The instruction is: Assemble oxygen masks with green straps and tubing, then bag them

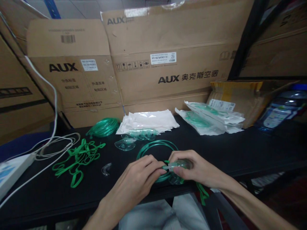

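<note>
My left hand (139, 180) and my right hand (194, 169) meet at the near edge of the black table (251, 143). Both are closed on a clear green-tinted oxygen mask (178, 167). My left fingers pinch its tube connector while my right fingers wrap its body. A green elastic strap (202, 195) hangs down from the mask past the table edge. A coil of green tubing (157, 148) lies on the table just behind my hands, running under them.
Loose green straps (79, 156) lie at left beside a small clear clip (106, 168). Another clear mask (125, 144), a tubing coil (104, 126), a stack of white pouches (148, 123) and several packed bags (213, 119) sit further back. Cardboard boxes (168, 54) wall the rear. White cables (48, 147) run left.
</note>
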`<state>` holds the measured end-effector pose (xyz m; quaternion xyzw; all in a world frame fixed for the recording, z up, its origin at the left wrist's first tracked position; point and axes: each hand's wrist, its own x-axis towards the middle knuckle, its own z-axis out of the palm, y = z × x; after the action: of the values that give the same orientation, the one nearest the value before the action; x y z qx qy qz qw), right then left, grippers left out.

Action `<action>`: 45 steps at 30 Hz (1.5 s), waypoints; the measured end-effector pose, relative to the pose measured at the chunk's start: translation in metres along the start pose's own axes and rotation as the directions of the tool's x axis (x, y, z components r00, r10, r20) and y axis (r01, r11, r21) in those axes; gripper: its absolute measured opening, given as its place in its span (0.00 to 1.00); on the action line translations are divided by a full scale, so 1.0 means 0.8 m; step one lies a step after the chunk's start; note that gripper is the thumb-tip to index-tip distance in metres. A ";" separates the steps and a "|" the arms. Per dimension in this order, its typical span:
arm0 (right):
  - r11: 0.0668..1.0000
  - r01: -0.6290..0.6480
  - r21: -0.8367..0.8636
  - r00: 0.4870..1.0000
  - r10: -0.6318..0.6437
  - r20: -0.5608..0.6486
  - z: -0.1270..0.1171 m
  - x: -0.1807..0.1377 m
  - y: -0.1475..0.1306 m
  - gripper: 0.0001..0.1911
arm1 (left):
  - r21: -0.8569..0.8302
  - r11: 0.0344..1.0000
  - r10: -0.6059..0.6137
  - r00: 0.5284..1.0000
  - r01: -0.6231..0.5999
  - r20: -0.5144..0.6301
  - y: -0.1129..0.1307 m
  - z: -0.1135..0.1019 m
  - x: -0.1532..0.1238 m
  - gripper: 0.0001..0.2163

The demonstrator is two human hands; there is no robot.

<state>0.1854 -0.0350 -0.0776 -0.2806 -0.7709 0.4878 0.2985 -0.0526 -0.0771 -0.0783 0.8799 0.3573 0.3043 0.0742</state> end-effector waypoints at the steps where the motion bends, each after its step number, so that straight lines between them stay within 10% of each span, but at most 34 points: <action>1: 1.000 -0.008 -0.011 1.000 0.007 -0.012 0.001 0.001 0.000 0.19 | -0.003 1.000 -0.007 1.000 0.007 -0.003 0.000 0.000 -0.001 0.10; 18: 0.998 0.015 -0.059 0.999 -0.018 -0.051 0.008 0.001 0.002 0.10 | 0.074 0.996 0.041 0.998 -0.045 0.048 0.001 -0.003 0.000 0.12; 45: 0.997 -0.042 0.063 0.998 0.044 -0.038 0.003 -0.002 0.004 0.16 | 0.267 0.953 0.191 0.966 -0.141 -0.172 0.004 0.009 0.001 0.06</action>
<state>0.1851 -0.0363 -0.0814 -0.2974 -0.7432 0.5119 0.3118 -0.0456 -0.0782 -0.0825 0.8750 0.3232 0.3464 -0.1000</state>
